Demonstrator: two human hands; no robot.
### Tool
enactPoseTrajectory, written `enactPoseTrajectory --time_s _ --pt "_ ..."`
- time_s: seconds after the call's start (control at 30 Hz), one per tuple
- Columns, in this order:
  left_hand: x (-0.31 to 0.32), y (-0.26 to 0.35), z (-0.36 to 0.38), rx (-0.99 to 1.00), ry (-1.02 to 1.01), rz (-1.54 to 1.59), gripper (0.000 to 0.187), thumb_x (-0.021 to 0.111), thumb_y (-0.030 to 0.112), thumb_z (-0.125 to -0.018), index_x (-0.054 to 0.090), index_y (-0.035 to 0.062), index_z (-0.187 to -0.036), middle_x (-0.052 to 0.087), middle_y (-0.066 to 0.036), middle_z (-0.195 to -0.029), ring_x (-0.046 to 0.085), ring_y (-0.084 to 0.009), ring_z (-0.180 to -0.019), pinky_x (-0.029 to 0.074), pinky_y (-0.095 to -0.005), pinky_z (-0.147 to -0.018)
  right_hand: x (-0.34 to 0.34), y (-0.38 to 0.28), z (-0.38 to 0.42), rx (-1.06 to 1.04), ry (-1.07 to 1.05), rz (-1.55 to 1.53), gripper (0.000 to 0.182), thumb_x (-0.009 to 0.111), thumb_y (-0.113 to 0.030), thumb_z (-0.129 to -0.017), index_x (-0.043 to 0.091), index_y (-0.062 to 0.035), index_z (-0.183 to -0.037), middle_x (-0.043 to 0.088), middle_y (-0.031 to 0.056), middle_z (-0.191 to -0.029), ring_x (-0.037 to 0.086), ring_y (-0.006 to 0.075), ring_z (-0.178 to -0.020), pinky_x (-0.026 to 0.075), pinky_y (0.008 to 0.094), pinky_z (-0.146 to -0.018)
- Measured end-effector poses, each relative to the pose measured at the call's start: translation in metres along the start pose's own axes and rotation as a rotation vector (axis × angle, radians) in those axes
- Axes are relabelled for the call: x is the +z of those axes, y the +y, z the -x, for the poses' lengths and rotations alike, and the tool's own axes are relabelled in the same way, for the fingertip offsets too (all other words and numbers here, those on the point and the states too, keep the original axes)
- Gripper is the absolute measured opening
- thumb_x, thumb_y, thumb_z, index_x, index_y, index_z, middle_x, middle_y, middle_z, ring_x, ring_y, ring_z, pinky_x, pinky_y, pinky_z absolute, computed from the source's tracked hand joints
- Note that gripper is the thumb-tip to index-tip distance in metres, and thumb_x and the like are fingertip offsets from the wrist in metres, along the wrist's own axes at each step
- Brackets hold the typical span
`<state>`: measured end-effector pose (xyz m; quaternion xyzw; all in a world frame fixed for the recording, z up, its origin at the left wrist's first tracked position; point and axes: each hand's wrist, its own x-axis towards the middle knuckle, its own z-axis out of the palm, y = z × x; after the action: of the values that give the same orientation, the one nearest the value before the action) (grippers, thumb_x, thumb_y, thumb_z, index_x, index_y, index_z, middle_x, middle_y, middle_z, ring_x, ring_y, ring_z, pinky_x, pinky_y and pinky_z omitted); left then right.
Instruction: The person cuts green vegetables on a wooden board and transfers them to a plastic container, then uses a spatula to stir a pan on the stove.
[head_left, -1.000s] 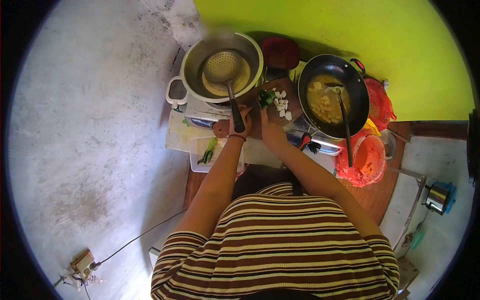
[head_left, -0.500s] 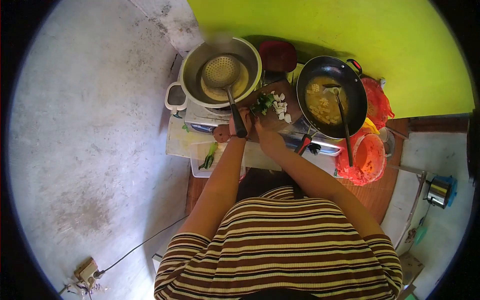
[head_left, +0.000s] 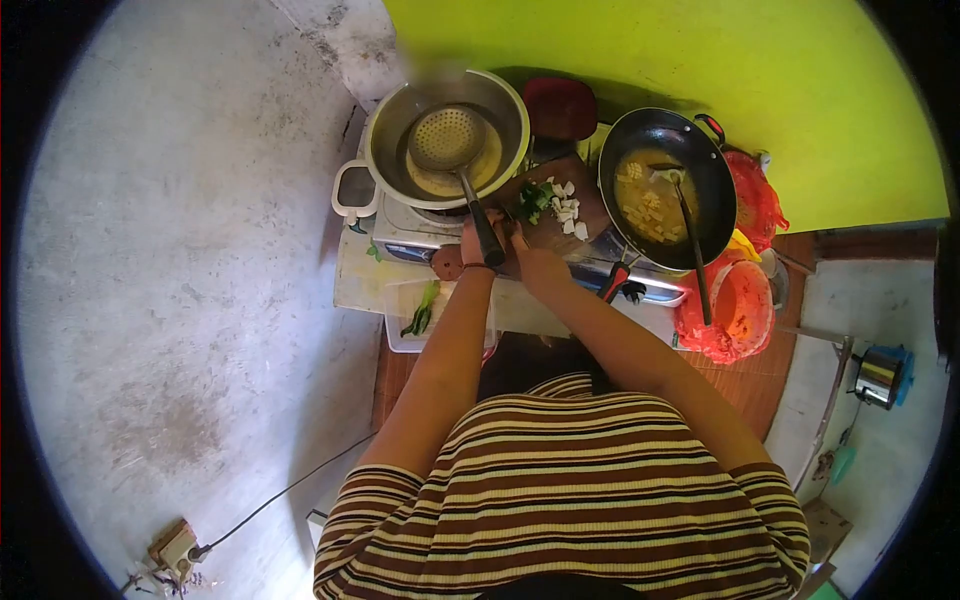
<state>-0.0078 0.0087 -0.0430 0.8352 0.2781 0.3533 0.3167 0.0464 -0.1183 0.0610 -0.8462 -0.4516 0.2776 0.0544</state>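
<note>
Both my hands are close together over the near left part of a brown cutting board (head_left: 590,190). My left hand (head_left: 472,243) is partly covered by the black handle of a skimmer (head_left: 447,138); its visible fingers look curled, but what they hold is hidden. Beside it, my right hand (head_left: 538,265) has its fingers closed near the left fingertips, around something too small to make out. Just beyond the hands lie chopped green leaves (head_left: 536,200) and white cut pieces (head_left: 567,212). The skimmer rests across a large metal pot (head_left: 377,165).
A wok (head_left: 610,190) with yellowish food in liquid and a spatula (head_left: 694,245) stands on the right of the stove (head_left: 400,225). A clear tray (head_left: 400,343) with a green stalk (head_left: 422,310) sits at the near left. Red plastic bags (head_left: 735,310) are at the right.
The view has shifted slightly, so the pot, board and wok appear a little up and to the right. My hands stay together at the same part of the board.
</note>
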Motion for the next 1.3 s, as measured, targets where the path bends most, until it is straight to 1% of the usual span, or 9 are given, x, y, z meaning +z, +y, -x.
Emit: enactPoseTrajectory --time_s 0.07,0.13,0.2,0.47,0.57,0.8,0.97,1.1,1.3 --pt "0.004 -0.007 0.003 -0.007 0.028 0.107 0.012 0.057 0.001 -0.068 0.061 0.0044 -0.078 0.063 -0.012 -0.083 0.061 -0.0313 -0.080 0.050 -0.0376 -0.072 0.025 0.009 0.009 -0.046 0.271 0.173 0.059 0.045 -0.006 -0.082 0.022 -0.0094 -0.136 0.061 0.0273 -0.089 0.063 0.0404 -0.072 0.052 0.0454 -0.063" --pt "-0.004 0.004 -0.001 0.015 -0.016 0.034 0.012 0.056 0.001 -0.069 0.062 0.0045 -0.079 0.063 -0.012 -0.084 0.061 -0.0304 -0.081 0.050 -0.0374 -0.072 0.016 0.004 0.017 -0.044 0.298 0.158 0.061 0.046 -0.007 -0.080 0.023 -0.0090 -0.137 0.057 0.0333 -0.092 0.062 0.0425 -0.074 0.052 0.0454 -0.062" --pt "-0.011 0.012 -0.005 0.016 -0.059 -0.026 0.012 0.056 0.002 -0.070 0.062 0.0044 -0.079 0.063 -0.012 -0.084 0.061 -0.0296 -0.082 0.050 -0.0368 -0.073 0.000 -0.002 0.021 0.003 0.075 -0.050 0.062 0.048 -0.008 -0.078 0.027 -0.0093 -0.136 0.048 0.0446 -0.097 0.060 0.0471 -0.078 0.053 0.0460 -0.061" --pt "-0.035 0.031 -0.001 -0.143 -0.180 0.022 0.014 0.055 0.002 -0.071 0.063 0.0038 -0.082 0.063 -0.013 -0.086 0.060 -0.0290 -0.084 0.049 -0.0347 -0.075 -0.007 -0.008 0.017 0.080 0.146 -0.074 0.066 0.047 -0.009 -0.081 0.018 -0.0101 -0.140 0.037 0.0503 -0.108 0.036 0.0692 -0.098 0.048 0.0535 -0.074" --pt "-0.035 0.025 0.001 -0.058 -0.173 -0.050 0.014 0.055 0.003 -0.072 0.063 0.0031 -0.083 0.063 -0.014 -0.085 0.061 -0.0287 -0.081 0.050 -0.0355 -0.073 0.004 0.001 0.011 0.079 0.158 -0.041 0.068 0.047 -0.008 -0.081 0.015 -0.0117 -0.141 0.035 0.0508 -0.110 0.038 0.0676 -0.098 0.047 0.0534 -0.076" --pt "-0.025 0.031 -0.006 -0.108 -0.184 0.032 0.014 0.057 0.007 -0.072 0.064 0.0043 -0.084 0.063 -0.015 -0.082 0.061 -0.0318 -0.075 0.050 -0.0382 -0.068 0.003 0.003 0.010 0.101 0.160 -0.053 0.073 0.047 -0.002 -0.077 0.013 -0.0108 -0.141 0.057 0.0349 -0.086 0.061 0.0435 -0.078 0.050 0.0483 -0.069" --pt "-0.029 0.043 -0.010 0.036 -0.138 -0.154 0.016 0.060 0.010 -0.071 0.064 0.0046 -0.085 0.063 -0.015 -0.081 0.060 -0.0323 -0.075 0.049 -0.0407 -0.070 -0.002 -0.003 0.019 0.027 0.158 -0.063 0.072 0.048 -0.003 -0.077 0.015 -0.0095 -0.141 0.059 0.0318 -0.079 0.063 0.0401 -0.072 0.051 0.0457 -0.063" --pt "-0.019 0.022 0.004 -0.026 -0.082 -0.061 0.015 0.059 0.008 -0.070 0.064 0.0040 -0.083 0.062 -0.014 -0.084 0.060 -0.0327 -0.077 0.049 -0.0414 -0.072 0.013 0.001 0.015 -0.091 0.287 0.017 0.071 0.049 -0.005 -0.077 0.017 -0.0054 -0.140 0.060 0.0300 -0.076 0.063 0.0390 -0.063 0.052 0.0439 -0.055" --pt "0.001 0.005 0.002 -0.103 -0.130 -0.054 0.010 0.058 0.006 -0.067 0.062 0.0024 -0.076 0.061 -0.015 -0.087 0.060 -0.0337 -0.079 0.050 -0.0410 -0.071 0.008 0.003 0.010 -0.064 0.184 0.025 0.072 0.050 -0.006 -0.077 0.014 -0.0019 -0.140 0.061 0.0290 -0.075 0.063 0.0381 -0.062 0.052 0.0428 -0.055"
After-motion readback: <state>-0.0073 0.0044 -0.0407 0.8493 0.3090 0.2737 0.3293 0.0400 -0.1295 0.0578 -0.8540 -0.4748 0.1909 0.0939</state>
